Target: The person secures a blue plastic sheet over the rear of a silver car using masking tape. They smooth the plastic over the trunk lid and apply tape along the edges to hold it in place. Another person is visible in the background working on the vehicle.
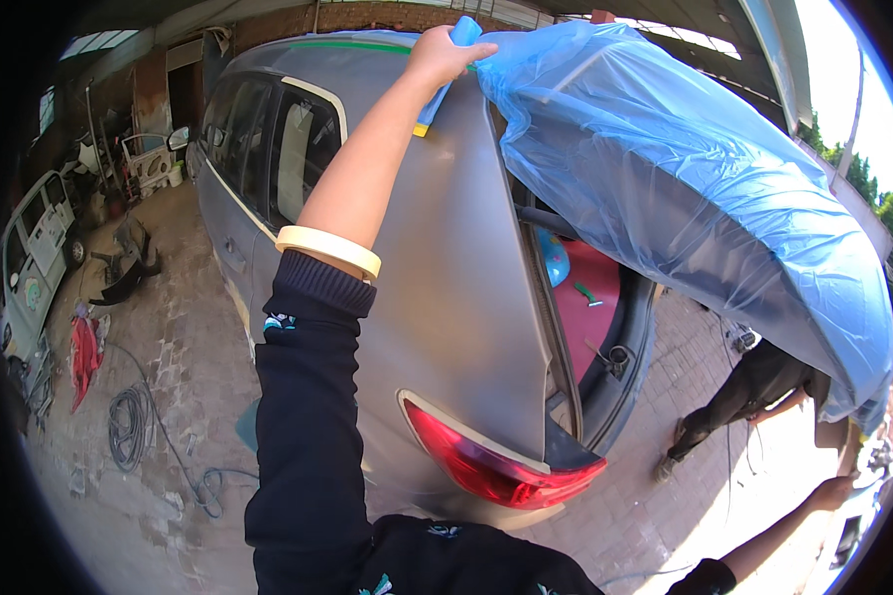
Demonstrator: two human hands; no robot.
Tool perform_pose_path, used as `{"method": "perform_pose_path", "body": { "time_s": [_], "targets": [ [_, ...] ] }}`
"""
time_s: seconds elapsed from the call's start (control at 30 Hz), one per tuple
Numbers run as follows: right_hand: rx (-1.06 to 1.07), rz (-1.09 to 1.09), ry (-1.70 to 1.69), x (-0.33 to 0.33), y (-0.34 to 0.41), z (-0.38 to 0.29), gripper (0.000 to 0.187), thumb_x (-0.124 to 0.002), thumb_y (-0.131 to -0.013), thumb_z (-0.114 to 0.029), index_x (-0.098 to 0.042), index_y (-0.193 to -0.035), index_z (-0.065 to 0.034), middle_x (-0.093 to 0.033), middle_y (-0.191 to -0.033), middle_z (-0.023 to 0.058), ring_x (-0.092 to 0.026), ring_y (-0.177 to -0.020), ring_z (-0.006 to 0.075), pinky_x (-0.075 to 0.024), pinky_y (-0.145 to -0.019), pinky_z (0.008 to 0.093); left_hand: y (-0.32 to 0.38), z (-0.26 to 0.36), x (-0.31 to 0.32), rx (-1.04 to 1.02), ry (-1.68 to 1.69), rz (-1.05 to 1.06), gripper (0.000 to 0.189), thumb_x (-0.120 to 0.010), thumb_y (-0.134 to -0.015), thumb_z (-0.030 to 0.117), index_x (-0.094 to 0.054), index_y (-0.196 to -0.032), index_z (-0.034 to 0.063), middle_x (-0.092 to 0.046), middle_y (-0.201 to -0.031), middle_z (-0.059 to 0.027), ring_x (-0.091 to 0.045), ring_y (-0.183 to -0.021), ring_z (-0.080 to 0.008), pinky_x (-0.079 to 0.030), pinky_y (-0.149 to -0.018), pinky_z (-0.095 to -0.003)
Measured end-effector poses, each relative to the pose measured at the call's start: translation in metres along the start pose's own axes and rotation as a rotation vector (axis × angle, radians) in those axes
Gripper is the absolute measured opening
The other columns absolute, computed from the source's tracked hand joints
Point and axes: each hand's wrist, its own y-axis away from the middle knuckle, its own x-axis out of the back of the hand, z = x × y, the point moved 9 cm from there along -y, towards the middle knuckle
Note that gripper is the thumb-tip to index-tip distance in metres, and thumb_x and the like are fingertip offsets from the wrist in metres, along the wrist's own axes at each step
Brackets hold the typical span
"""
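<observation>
My left hand (440,58) grips a roll of blue masking film (464,31) at the rear roof edge of a grey car (446,312). A strip of film with a yellow tape edge (421,130) hangs below the hand against the rear pillar. A roll of cream masking tape (329,249) circles my left wrist like a bracelet. Blue plastic film (685,163) drapes over the raised tailgate to the right. At the lower right, my right hand (832,493) is near cluttered items at the picture's rim; its fingers are too unclear to read.
The car's red tail light (491,461) is edged with tape. Inside the open boot lies a green-handled razor (586,293). Another person's dark-trousered legs (744,390) show beyond the tailgate. A coiled hose (128,428) and a black bumper (126,268) lie on the paving.
</observation>
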Motion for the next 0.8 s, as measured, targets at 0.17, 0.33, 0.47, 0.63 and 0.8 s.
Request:
{"method": "perform_pose_path", "body": {
  "time_s": [0.17,0.33,0.47,0.63,0.8],
  "targets": [
    [0.030,-0.015,0.073,-0.003,-0.004,-0.003,0.070,-0.032,-0.097,-0.060,-0.071,-0.109,-0.0033,-0.069,-0.108,0.0199,-0.066,-0.100,0.0354,-0.0512,-0.085,0.0425,-0.014,0.059,-0.051,-0.180,0.185,-0.232,0.044,-0.085,-0.063,0.038,-0.066,-0.084,0.0043,-0.067,-0.080,-0.0082,-0.064,-0.071,-0.0185,-0.052,-0.067,-0.0330],
    [0.175,0.093,0.052,0.002,-0.006,-0.005,0.051,-0.036,-0.101,-0.048,-0.069,-0.100,-0.0096,-0.070,-0.082,0.0149,-0.067,-0.066,0.0356,-0.0515,-0.053,0.0462,-0.026,0.057,-0.008,-0.155,0.048,0.021,0.036,-0.082,-0.062,0.016,-0.067,-0.092,0.0019,-0.070,-0.089,-0.0136,-0.067,-0.078,-0.0248,-0.052,-0.072,-0.0372],
    [0.183,0.105,0.138,0.001,0.003,-0.016,0.050,-0.034,-0.102,-0.048,-0.069,-0.105,-0.0117,-0.071,-0.084,0.0139,-0.067,-0.067,0.0355,-0.0520,-0.053,0.0458,-0.045,-0.019,0.050,0.154,-0.566,0.019,0.027,-0.069,-0.069,0.011,-0.069,-0.094,0.0020,-0.070,-0.094,-0.0186,-0.069,-0.087,-0.0337,-0.053,-0.076,-0.0418],
    [0.165,0.118,0.111,0.010,0.001,-0.011,0.051,-0.034,-0.102,-0.048,-0.069,-0.107,-0.0127,-0.072,-0.086,0.0132,-0.068,-0.069,0.0354,-0.0529,-0.055,0.0446,-0.016,-0.015,0.086,0.115,-0.944,0.110,0.032,-0.062,-0.076,0.007,-0.067,-0.107,0.0054,-0.069,-0.104,-0.0173,-0.065,-0.101,-0.0348,-0.054,-0.079,-0.0455],
    [0.099,0.087,0.038,-0.003,-0.001,0.000,0.060,-0.033,-0.099,-0.057,-0.072,-0.103,-0.0111,-0.072,-0.087,0.0134,-0.069,-0.077,0.0343,-0.0543,-0.064,0.0433,-0.053,0.010,0.053,-0.130,-0.448,0.082,0.045,-0.074,-0.072,0.041,-0.070,-0.098,0.0041,-0.069,-0.096,-0.0187,-0.067,-0.095,-0.0302,-0.054,-0.081,-0.0393]
  ]
}}
